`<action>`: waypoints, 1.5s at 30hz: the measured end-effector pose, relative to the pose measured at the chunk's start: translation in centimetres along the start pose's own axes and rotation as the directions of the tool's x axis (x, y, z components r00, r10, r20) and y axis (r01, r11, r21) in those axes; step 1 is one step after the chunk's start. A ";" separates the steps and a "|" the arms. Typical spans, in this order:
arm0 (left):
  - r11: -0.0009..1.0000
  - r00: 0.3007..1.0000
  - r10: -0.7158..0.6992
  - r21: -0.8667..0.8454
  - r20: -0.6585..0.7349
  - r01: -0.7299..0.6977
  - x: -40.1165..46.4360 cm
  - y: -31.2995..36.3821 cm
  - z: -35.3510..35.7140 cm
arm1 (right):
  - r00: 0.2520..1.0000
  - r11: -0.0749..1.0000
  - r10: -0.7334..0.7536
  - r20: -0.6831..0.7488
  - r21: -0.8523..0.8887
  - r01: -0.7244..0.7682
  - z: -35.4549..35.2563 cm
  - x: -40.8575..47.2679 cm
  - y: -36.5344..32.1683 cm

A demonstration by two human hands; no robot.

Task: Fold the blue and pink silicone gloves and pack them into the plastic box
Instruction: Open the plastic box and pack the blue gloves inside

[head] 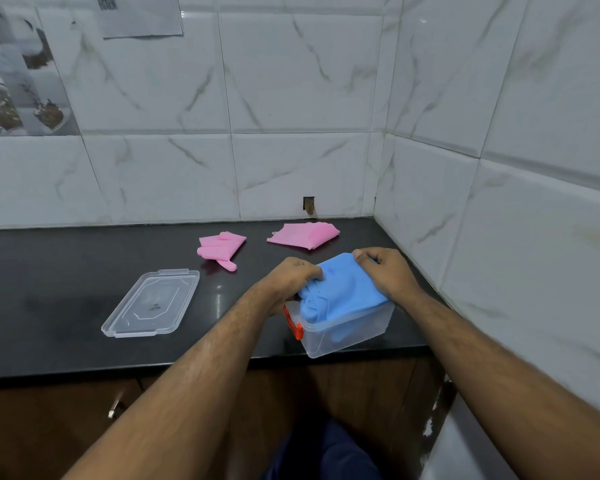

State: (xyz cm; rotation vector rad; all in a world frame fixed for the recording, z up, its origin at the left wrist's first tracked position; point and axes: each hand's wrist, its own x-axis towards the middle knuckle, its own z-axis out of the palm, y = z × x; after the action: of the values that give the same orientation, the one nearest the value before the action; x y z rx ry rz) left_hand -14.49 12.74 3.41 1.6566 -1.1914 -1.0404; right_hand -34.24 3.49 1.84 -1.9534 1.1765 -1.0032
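A folded blue glove [343, 292] bulges out of the top of the clear plastic box [347, 332], which stands at the counter's front edge and has an orange latch [293, 323]. My left hand [291, 277] grips the glove's left side. On its far right corner, my right hand [383, 268] pinches it. More blue shows through the box wall. Two pink gloves lie behind: a folded one [222, 249] with fingers sticking out, and a flat one [303, 235] near the wall.
The box's clear lid [151, 303] lies flat on the black counter [66, 271] to the left. White tiled walls close the back and the right side. Brown cabinet fronts with a metal handle [115, 407] sit below the counter edge.
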 end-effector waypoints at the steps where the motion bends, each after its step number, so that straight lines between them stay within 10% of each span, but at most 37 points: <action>1: 1.000 1.000 -0.021 0.022 -0.001 0.021 0.1 0.1 0.0 | 1.000 1.000 0.021 0.007 -0.022 -0.021 -0.1 0.2 -0.1; 13: 0.994 0.984 0.062 0.094 -0.166 -0.047 0.6 -0.5 0.9 | 0.999 0.873 0.004 0.041 -0.487 0.016 0.9 -0.1 -1.6; 22: 0.931 0.999 0.022 0.366 -0.024 -0.012 1.0 1.8 0.0 | 0.880 0.528 0.074 0.470 -0.767 0.365 -2.9 1.0 -2.3; 37: 0.207 0.934 0.347 0.965 0.081 -0.160 0.4 1.7 1.8 | 0.766 0.241 0.180 0.618 -0.782 0.574 -2.7 2.3 -1.8; 45: 0.380 0.928 0.311 0.869 0.203 -0.318 0.0 1.6 3.7 | 0.741 0.226 0.012 0.672 -0.723 0.652 -3.0 2.4 -1.6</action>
State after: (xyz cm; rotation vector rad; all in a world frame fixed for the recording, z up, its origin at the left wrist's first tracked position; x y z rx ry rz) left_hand -18.41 11.80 3.73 2.0174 -2.2080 -0.0586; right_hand -35.35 1.54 5.34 -3.2689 1.0284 0.4347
